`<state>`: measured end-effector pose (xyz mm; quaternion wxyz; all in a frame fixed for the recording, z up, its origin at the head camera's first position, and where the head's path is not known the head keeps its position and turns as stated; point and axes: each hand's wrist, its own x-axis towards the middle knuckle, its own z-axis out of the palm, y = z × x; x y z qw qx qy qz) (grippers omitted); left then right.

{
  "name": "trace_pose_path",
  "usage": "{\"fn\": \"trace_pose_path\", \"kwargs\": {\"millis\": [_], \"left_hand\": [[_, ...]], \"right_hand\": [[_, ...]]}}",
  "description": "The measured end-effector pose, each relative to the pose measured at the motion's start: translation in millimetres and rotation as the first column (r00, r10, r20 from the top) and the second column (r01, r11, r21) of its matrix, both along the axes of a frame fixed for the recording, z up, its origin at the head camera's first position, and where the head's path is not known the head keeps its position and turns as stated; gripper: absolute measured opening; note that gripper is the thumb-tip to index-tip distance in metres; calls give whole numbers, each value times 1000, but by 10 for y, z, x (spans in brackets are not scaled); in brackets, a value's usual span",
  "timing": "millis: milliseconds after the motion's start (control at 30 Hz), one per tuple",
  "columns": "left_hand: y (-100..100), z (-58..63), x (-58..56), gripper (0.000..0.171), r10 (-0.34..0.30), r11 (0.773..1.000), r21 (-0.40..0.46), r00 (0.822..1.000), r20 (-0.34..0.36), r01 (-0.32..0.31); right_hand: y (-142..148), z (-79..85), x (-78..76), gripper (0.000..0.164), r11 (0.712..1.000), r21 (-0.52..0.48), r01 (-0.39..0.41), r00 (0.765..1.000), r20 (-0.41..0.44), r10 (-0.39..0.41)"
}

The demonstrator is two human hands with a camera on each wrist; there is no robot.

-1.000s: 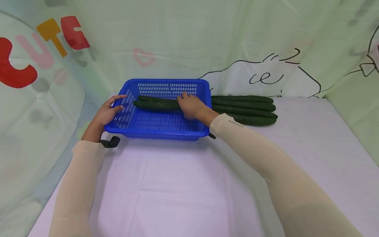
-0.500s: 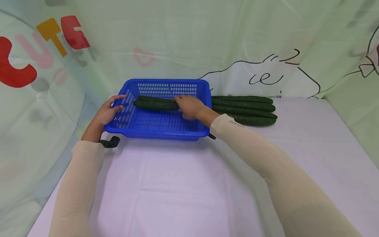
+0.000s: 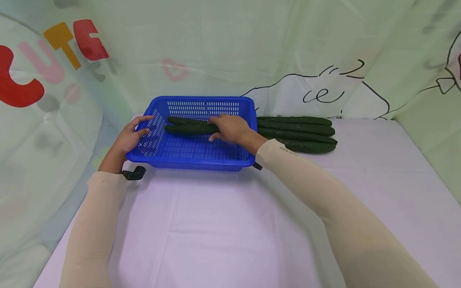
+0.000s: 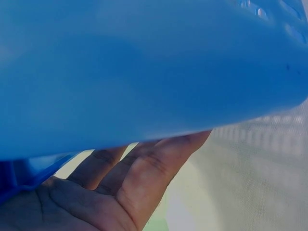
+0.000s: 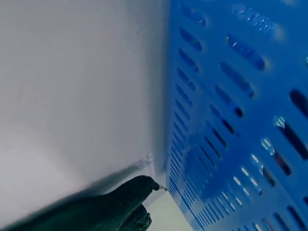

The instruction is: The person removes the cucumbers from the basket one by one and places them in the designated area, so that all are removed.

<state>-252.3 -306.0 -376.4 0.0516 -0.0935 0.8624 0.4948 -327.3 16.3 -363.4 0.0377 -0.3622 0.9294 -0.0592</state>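
A blue plastic basket (image 3: 201,162) with slotted walls stands at the back of the table. Two long dark green cucumbers lie side by side in it: a far cucumber (image 3: 180,120) and a near cucumber (image 3: 191,129). My left hand (image 3: 127,138) grips the basket's left rim; in the left wrist view its fingers (image 4: 149,173) lie along the blue wall. Inside the basket, my right hand (image 3: 232,129) holds the near cucumber, fingers on the far side and thumb on the near side. That hand covers the cucumbers' right ends.
Several more cucumbers (image 3: 299,130) lie side by side on the white-covered table (image 3: 216,228), just right of the basket; the right wrist view shows one cucumber's tip (image 5: 139,187) close to the basket wall. A printed curtain (image 3: 216,48) hangs behind.
The near cucumber has shifted slightly right and toward me. My right hand has lowered its fingers, and its thumb now shows on the near side. My left hand stays at the rim.
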Motion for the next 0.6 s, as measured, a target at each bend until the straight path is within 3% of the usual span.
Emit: {"fn": "trace_pose_path", "kwargs": {"millis": [600], "left_hand": [[4,12,-3,49,-5,1000,2,1000,6,5]], "right_hand": [[21,24,30,36,999,-29,21,978,-209,-27]]}}
